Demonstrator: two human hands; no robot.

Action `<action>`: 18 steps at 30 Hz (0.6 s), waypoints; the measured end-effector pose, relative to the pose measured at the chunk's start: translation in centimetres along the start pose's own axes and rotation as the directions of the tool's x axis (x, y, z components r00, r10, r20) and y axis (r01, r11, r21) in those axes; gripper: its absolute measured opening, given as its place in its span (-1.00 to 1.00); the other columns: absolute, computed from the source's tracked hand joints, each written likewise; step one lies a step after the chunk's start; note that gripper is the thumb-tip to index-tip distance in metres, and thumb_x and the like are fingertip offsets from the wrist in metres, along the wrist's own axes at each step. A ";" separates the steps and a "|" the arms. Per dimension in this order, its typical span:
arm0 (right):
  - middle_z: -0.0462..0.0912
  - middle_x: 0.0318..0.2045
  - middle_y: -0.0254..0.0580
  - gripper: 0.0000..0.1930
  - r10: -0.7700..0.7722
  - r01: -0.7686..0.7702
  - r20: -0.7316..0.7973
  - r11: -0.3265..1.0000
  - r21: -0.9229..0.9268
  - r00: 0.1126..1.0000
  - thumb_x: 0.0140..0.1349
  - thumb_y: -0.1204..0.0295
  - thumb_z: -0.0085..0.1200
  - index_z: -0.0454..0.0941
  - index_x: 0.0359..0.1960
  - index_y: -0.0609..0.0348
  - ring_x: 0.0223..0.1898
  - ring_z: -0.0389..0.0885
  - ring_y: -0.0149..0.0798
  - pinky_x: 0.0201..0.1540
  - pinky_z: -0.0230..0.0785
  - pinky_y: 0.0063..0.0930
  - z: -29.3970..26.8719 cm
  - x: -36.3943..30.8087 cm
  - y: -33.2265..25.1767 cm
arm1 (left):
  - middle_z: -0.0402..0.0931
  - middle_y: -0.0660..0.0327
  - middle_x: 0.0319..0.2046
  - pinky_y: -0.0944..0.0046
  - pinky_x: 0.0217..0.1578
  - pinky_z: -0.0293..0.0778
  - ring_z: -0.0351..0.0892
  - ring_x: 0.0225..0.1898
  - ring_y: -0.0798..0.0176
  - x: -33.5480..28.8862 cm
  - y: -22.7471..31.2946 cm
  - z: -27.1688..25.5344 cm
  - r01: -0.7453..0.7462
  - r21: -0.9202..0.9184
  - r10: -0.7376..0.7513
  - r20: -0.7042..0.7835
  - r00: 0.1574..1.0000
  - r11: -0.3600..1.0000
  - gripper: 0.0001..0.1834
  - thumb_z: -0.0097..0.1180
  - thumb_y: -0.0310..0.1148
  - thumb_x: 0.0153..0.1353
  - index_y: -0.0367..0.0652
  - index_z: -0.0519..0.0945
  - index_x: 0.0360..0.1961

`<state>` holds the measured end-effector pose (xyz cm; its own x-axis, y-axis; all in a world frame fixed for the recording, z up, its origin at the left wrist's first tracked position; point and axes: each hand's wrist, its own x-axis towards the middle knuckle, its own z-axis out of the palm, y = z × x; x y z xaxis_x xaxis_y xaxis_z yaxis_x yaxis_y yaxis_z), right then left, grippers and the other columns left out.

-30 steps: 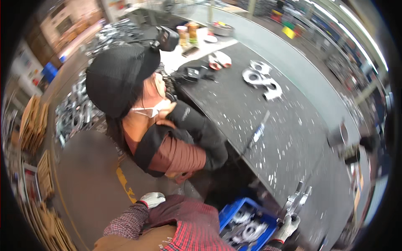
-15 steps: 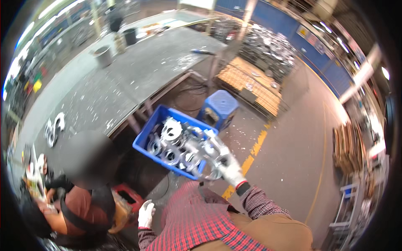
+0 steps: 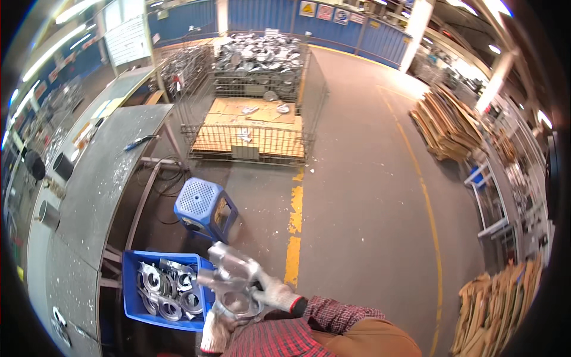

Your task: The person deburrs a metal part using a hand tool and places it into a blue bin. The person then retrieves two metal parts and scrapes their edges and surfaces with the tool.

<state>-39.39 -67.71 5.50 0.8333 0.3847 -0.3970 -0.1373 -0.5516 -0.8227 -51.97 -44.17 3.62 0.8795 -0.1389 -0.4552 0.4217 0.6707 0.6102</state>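
In my white-gloved right hand (image 3: 276,293) I grip silver metal castings (image 3: 238,301) with round openings and short tubular ends, held in front of my body; how many there are is hard to tell. My left hand (image 3: 216,333), also gloved, is closed against their lower edge, its fingertips partly hidden. Just left of them stands a blue plastic bin (image 3: 168,323) containing several similar ring-shaped castings (image 3: 169,309). The castings in hand overlap the bin's right rim.
A blue stool (image 3: 199,199) stands beyond the bin, beside a long grey workbench (image 3: 98,208). Farther ahead is a wire cage (image 3: 247,143) with cardboard and a few metal parts. Stacked cardboard (image 3: 443,125) lies right, past the yellow floor line (image 3: 294,256).
My view has swung right, and the bin now appears lower left. My right hand has drawn the castings toward me, away from over the bin. My left hand has come up to them.
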 end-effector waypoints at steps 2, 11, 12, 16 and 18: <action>0.81 0.02 0.14 -0.58 -0.019 0.016 -0.052 0.998 -0.067 0.998 0.40 0.21 0.28 0.59 0.21 0.10 0.09 0.81 0.12 0.17 0.66 -0.06 -4.2 3.0 1.2 | 0.46 -0.03 0.47 -0.15 0.33 0.62 0.54 0.42 -0.14 2.7 3.1 6.6 -0.010 -0.224 0.030 0.086 0.996 0.974 -0.22 0.04 0.05 0.60 -0.13 0.19 0.66; 0.80 -0.04 0.19 -0.59 -0.252 0.245 -0.069 0.965 -0.091 0.965 0.39 0.24 0.34 0.57 0.17 0.10 0.04 0.81 0.22 0.07 0.65 0.05 -12.6 19.2 -1.7 | 0.72 0.06 -0.11 0.21 -0.01 0.72 0.82 -0.10 0.18 19.9 13.3 11.0 -0.075 0.039 0.079 -0.109 0.991 0.996 -0.70 0.23 -0.50 0.42 -0.35 0.59 0.13; 0.80 -0.06 0.15 -0.61 -0.274 0.260 -0.086 0.955 -0.143 0.958 0.38 0.25 0.36 0.58 0.15 0.10 0.01 0.83 0.18 0.06 0.66 0.01 -14.0 20.9 -2.7 | 0.72 0.08 -0.16 0.23 -0.03 0.71 0.81 -0.15 0.18 22.1 14.3 11.0 -0.088 0.094 0.100 -0.130 0.986 0.992 -0.74 0.20 -0.50 0.41 -0.36 0.62 0.07; 0.84 -0.13 -0.02 -0.67 -0.231 0.185 -0.138 0.941 -0.282 0.963 0.42 0.25 0.35 0.62 0.10 0.09 -0.15 0.88 0.01 -0.08 0.70 -0.11 -19.4 26.1 -7.5 | 0.70 0.07 -0.28 0.22 -0.15 0.70 0.78 -0.26 0.17 30.1 17.5 8.6 -0.188 0.040 0.188 -0.015 0.982 0.981 -0.71 0.10 -0.59 0.33 -0.40 0.59 0.06; 0.84 -0.17 -0.18 -0.70 -0.022 0.022 -0.127 1.000 -0.005 0.992 0.44 0.25 0.34 0.64 0.10 0.05 -0.29 0.82 -0.27 -0.19 0.68 -0.28 -22.8 29.9 -10.0 | 0.69 0.09 -0.28 0.23 -0.19 0.70 0.78 -0.28 0.18 33.5 21.2 10.1 -0.163 -0.029 0.161 -0.056 0.985 0.986 -0.70 0.11 -0.59 0.32 -0.39 0.59 0.07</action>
<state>-0.88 -67.61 11.12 0.8975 0.2996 -0.3237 -0.1164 -0.5471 -0.8289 -11.36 -41.99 7.86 0.9222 0.0124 -0.3864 0.2659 0.7053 0.6571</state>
